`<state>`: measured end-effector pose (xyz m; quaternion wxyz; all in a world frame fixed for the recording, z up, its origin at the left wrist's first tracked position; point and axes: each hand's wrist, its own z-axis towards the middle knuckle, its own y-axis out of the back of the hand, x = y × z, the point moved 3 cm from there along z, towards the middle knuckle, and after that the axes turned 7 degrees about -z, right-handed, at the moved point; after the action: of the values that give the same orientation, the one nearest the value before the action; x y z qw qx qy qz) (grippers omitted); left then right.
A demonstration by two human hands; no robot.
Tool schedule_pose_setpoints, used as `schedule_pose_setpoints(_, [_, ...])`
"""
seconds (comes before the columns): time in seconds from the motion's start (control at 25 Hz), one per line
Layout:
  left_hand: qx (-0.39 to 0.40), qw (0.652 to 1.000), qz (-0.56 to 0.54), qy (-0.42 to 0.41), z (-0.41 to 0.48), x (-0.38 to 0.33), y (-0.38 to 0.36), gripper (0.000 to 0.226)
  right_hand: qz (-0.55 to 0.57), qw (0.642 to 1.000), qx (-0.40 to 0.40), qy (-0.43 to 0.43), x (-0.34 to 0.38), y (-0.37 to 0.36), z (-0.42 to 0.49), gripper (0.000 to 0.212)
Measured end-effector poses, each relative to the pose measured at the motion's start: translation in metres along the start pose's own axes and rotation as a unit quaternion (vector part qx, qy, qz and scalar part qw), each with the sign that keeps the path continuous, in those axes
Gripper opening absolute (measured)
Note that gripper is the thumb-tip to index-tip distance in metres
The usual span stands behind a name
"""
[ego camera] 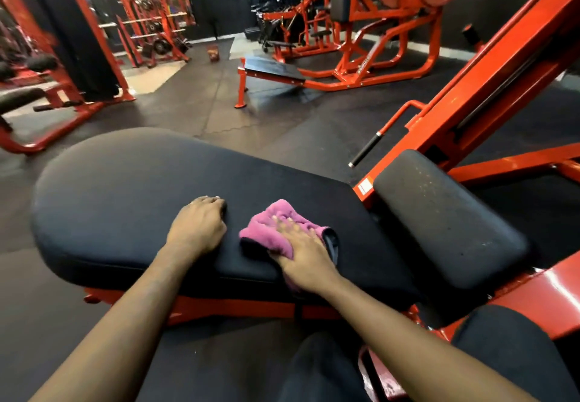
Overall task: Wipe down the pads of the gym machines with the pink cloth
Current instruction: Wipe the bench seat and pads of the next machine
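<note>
A large black back pad (125, 194) of a red machine lies in front of me. On its right half my right hand (303, 252) presses flat on the pink cloth (270, 229), fingers spread over it. My left hand (199, 224) rests on the pad just left of the cloth, with its fingers curled under and nothing in it. A smaller black shoulder pad (445, 219) sits to the right, speckled with pale marks.
The machine's red frame (489, 75) rises at the right with a black-gripped handle (365, 148). A flat bench (273, 70) and a plate-loaded machine (386, 24) stand beyond. Red racks (150, 15) line the far left. Dark rubber floor (194, 103) lies between.
</note>
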<state>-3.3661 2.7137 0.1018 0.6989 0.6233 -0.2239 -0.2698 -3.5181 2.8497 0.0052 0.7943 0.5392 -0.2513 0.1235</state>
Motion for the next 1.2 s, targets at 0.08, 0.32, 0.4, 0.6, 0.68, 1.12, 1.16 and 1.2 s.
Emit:
schedule_pose_setpoints(0.08, [0.009, 1.0, 0.017, -0.007, 0.008, -0.001, -0.005, 0.037, -0.012, 0.997, 0.02, -0.073, -0.043, 0.005, 0.002, 0.063])
schedule_pose_setpoints(0.32, [0.036, 0.999, 0.014, -0.02, 0.05, -0.01, -0.03, 0.042, -0.063, 0.941, -0.007, -0.331, -0.194, 0.004, 0.025, 0.069])
schedule_pose_setpoints(0.4, [0.045, 0.998, 0.011, -0.033, 0.07, -0.006, -0.034, 0.043, -0.047, 0.945, -0.015, -0.323, -0.165, 0.009, 0.054, 0.043])
schedule_pose_setpoints(0.6, [0.037, 0.999, -0.002, -0.024, 0.126, 0.014, -0.032, 0.046, -0.015, 0.994, 0.065, -0.09, -0.069, -0.024, 0.16, 0.063])
schedule_pose_setpoints(0.68, [0.029, 1.0, -0.003, -0.011, 0.144, 0.027, -0.03, 0.045, -0.006, 0.991, 0.08, -0.104, -0.083, -0.026, 0.179, 0.069])
schedule_pose_setpoints(1.12, [0.019, 1.0, 0.019, 0.011, 0.144, 0.079, 0.001, 0.045, -0.028, 0.958, 0.006, -0.284, -0.174, -0.03, 0.25, 0.06])
schedule_pose_setpoints(1.16, [0.012, 1.0, 0.017, 0.023, 0.14, 0.086, 0.007, 0.044, -0.03, 0.971, 0.018, -0.234, -0.142, -0.031, 0.263, 0.053])
schedule_pose_setpoints(1.2, [0.008, 0.999, 0.015, 0.033, 0.136, 0.092, 0.013, 0.044, -0.033, 0.983, 0.032, -0.177, -0.108, -0.033, 0.275, 0.046])
